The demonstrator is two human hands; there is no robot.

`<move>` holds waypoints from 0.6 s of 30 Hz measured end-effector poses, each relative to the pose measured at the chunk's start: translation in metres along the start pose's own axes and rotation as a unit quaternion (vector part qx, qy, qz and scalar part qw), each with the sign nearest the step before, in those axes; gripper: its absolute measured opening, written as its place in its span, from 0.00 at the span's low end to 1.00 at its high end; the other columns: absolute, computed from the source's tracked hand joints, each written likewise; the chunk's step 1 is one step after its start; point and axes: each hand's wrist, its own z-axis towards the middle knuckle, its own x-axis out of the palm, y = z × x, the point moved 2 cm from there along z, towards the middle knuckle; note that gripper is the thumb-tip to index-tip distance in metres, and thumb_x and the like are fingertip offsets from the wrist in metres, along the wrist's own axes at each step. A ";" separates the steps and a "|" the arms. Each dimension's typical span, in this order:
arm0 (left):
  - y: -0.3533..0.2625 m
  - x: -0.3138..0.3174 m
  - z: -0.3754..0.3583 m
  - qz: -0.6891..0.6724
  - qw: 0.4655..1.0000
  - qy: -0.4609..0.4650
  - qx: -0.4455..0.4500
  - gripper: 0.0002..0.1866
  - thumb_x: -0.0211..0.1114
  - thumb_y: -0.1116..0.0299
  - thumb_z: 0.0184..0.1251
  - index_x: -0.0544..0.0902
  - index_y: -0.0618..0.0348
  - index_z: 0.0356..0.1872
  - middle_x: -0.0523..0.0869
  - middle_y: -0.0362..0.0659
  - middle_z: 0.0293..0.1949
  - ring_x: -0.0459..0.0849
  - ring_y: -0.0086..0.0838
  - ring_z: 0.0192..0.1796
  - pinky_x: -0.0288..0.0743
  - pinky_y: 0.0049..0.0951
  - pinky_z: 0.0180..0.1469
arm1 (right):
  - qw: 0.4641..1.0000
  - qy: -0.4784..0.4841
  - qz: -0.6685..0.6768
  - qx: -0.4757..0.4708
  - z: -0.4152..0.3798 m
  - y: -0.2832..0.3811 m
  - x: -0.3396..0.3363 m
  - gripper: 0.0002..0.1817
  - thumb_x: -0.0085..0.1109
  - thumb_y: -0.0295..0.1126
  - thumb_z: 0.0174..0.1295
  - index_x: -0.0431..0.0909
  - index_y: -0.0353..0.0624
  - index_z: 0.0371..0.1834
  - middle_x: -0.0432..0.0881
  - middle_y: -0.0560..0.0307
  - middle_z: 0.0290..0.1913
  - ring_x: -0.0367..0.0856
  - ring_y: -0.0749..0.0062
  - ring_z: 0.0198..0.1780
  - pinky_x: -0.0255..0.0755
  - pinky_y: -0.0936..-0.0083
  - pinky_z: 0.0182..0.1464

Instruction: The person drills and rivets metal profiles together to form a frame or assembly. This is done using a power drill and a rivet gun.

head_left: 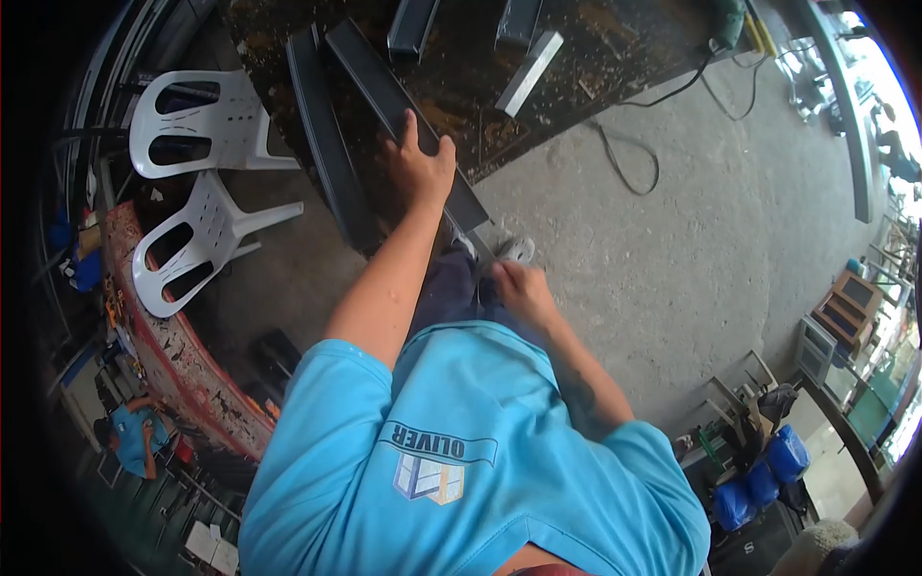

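A long dark metal channel point(370, 72) lies slantwise on the worn dark table and sticks out past its near edge. My left hand point(423, 171) grips it partway along, thumb at one side and fingers at the other. Just beyond its near end, my right hand point(521, 290) is closed around a thin, dark tool point(482, 246), whose tip is at or near the channel's end; contact is unclear. To the left lies a second dark channel point(327, 134). A short silvery bar point(530, 74) lies farther right.
Two more channels point(413, 27) lie at the table's point(461, 106) far side. A green power tool point(730, 24) with a cable is at the upper right. White plastic chairs point(206, 120) stand left. A co-worker point(134, 437) is at the lower left. Blue bundles point(764, 480) sit lower right.
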 end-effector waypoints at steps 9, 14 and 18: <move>0.001 -0.001 -0.002 -0.042 0.999 0.024 -0.008 0.38 0.67 0.58 0.51 0.71 0.58 0.67 0.64 0.75 0.64 0.57 0.64 0.71 0.43 0.58 0.75 | 0.997 -0.055 -0.005 -0.044 0.007 0.008 0.020 0.12 0.53 0.33 0.70 0.76 0.35 0.32 0.76 0.41 0.23 0.77 0.52 0.22 0.70 0.63 0.27; 0.000 0.000 -0.002 -0.035 0.999 0.025 -0.006 0.38 0.67 0.58 0.51 0.71 0.58 0.67 0.64 0.75 0.63 0.57 0.64 0.72 0.43 0.57 0.75 | 0.998 -0.025 0.047 0.040 -0.024 -0.001 -0.014 0.14 0.54 0.36 0.69 0.78 0.36 0.33 0.77 0.43 0.22 0.76 0.58 0.22 0.71 0.65 0.28; 0.001 0.000 0.000 -0.039 0.999 0.029 -0.010 0.38 0.67 0.58 0.51 0.72 0.58 0.67 0.66 0.75 0.62 0.57 0.64 0.71 0.43 0.57 0.75 | 0.999 -0.030 0.003 0.015 0.012 0.011 -0.018 0.15 0.53 0.37 0.70 0.78 0.36 0.31 0.77 0.42 0.23 0.76 0.57 0.23 0.71 0.64 0.29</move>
